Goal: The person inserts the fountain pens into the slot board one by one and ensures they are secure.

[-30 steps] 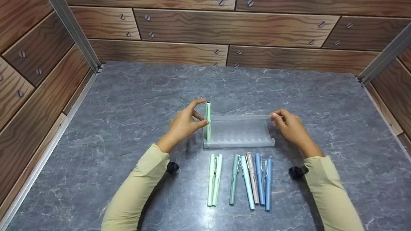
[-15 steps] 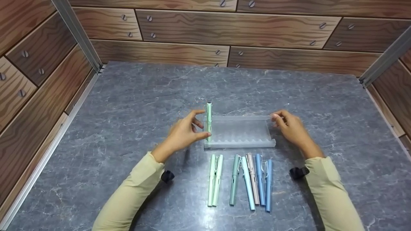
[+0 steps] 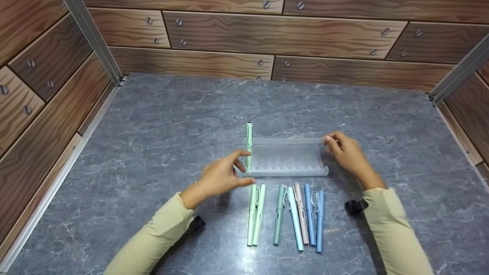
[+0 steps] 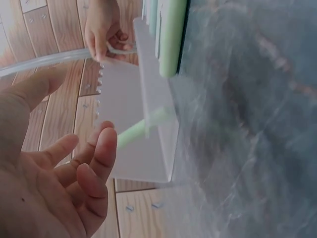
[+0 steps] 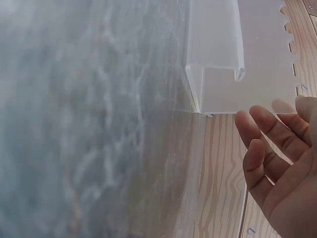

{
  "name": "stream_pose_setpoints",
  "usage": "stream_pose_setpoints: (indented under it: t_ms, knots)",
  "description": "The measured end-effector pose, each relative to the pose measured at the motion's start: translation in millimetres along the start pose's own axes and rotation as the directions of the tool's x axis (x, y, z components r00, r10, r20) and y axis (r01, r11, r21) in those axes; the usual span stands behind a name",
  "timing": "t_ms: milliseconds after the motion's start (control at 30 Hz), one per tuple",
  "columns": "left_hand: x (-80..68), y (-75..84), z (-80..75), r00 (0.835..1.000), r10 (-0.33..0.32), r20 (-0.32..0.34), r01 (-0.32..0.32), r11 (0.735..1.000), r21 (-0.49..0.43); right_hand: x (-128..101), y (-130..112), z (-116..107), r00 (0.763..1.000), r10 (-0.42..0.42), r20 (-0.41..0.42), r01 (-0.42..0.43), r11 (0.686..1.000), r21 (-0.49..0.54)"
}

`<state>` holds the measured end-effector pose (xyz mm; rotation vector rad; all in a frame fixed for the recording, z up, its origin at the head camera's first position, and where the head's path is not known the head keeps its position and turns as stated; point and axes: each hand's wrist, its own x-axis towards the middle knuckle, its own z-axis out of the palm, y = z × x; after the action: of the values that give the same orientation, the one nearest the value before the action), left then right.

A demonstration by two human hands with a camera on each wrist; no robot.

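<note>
A frosted clear pen rack (image 3: pixel 284 158) stands near the middle of the grey marble table (image 3: pixel 153 126), with one mint-green pen (image 3: pixel 249 143) leaning upright in its leftmost slot. The right hand (image 3: pixel 345 152) pinches the rack's upper right corner between thumb and fingertips. The left hand (image 3: pixel 221 177) hangs just in front of the rack's left end, fingers relaxed and loosely spread, holding nothing and clear of the pen. Just in front of the rack lie seven more pens side by side: two light green pens (image 3: pixel 255 214) at the left, then a sage, a pale blue, a pinkish and two blue pens (image 3: pixel 315 217).
</note>
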<state>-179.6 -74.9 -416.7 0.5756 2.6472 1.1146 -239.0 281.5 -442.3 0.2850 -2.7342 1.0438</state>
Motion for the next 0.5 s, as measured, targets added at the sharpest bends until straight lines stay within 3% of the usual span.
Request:
stream_pose_setpoints:
  t_ms: [500]
  knots:
    - [-6.7, 1.2, 16.2, 0.986, -0.056, 0.160, 0.054, 0.998, 0.017, 0, 1, -1, 1.000, -0.002, 0.004, 0.002, 1.000, 0.007]
